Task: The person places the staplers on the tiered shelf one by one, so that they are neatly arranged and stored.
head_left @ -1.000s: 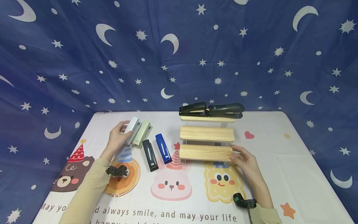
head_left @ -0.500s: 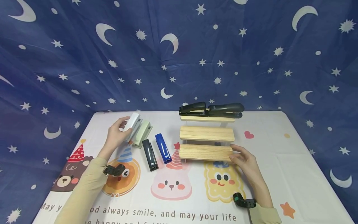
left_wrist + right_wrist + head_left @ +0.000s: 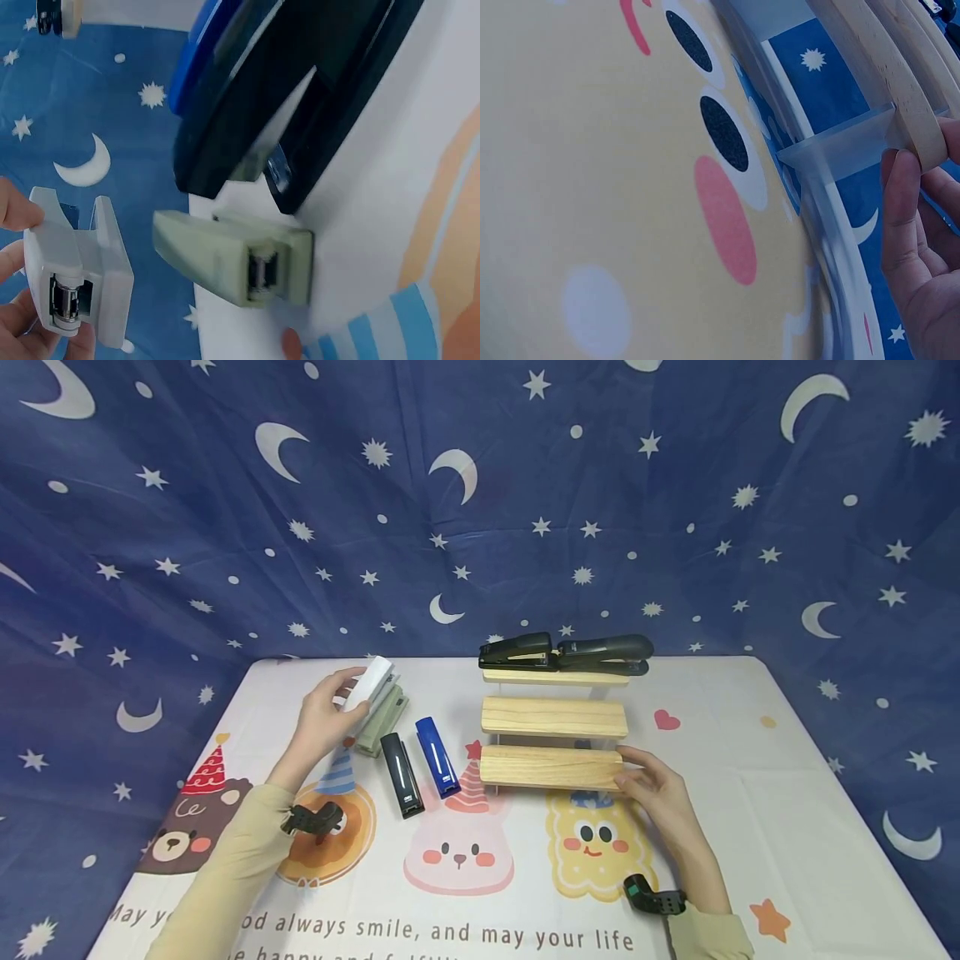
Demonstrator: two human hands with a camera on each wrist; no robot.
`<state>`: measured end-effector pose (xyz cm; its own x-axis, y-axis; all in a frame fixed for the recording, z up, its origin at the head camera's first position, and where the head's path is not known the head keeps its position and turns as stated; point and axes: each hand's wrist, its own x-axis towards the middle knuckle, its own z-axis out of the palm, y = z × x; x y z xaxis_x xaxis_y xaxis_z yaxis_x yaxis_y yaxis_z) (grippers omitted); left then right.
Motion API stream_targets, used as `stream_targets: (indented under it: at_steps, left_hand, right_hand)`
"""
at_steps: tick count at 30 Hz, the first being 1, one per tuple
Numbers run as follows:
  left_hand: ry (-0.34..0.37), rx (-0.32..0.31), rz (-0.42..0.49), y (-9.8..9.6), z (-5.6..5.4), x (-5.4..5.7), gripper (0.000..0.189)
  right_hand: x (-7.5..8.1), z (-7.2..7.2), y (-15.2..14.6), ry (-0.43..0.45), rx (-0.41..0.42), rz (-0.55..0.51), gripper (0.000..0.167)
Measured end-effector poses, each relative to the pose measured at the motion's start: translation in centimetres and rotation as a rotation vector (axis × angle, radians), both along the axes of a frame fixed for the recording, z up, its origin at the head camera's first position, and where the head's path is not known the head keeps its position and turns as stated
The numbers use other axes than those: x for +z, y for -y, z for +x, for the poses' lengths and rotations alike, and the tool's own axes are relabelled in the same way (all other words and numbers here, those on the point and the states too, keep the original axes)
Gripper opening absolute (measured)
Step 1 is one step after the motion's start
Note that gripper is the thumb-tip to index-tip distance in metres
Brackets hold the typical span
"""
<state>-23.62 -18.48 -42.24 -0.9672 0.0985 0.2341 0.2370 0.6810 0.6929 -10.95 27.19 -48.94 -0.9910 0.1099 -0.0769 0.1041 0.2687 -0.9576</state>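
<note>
My left hand [image 3: 318,720] grips a white stapler [image 3: 371,685] by its sides, thumb on the near side. In the left wrist view the white stapler [image 3: 51,244] is raised off the table. Just right of and below it lies a light green stapler [image 3: 381,727], partly covered in the head view. My right hand [image 3: 663,797] pinches the right end of the lowest wooden shelf [image 3: 551,767] of a three-tier stand. The right wrist view has thumb and fingers on that shelf's rounded end [image 3: 928,142].
A black stapler [image 3: 402,777] and a blue stapler [image 3: 438,758] lie between the left hand and the stand. Two black staplers, one smaller [image 3: 516,653] and one long-handled [image 3: 607,655], sit on the top shelf. The middle shelf [image 3: 553,718] is bare wood. A starry blue curtain [image 3: 480,568] hangs behind.
The left hand has lifted the white stapler and carried it up, then rightward over the light green one. The right hand keeps its hold on the shelf end.
</note>
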Motion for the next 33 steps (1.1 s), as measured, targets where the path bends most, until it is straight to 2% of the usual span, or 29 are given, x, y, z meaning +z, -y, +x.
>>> stream_targets:
  at_steps: [21, 33]
  left_hand:
    - [-0.068, -0.119, 0.060, -4.2, 3.0, 4.3, 0.054]
    - [-0.129, -0.225, 0.054, -7.5, 3.6, 4.9, 0.055]
  right_hand:
    - [0.2, 0.1, 0.1, 0.006, -0.004, -0.001, 0.051]
    - [0.1, 0.0, 0.1, 0.006, -0.007, -0.002, 0.051]
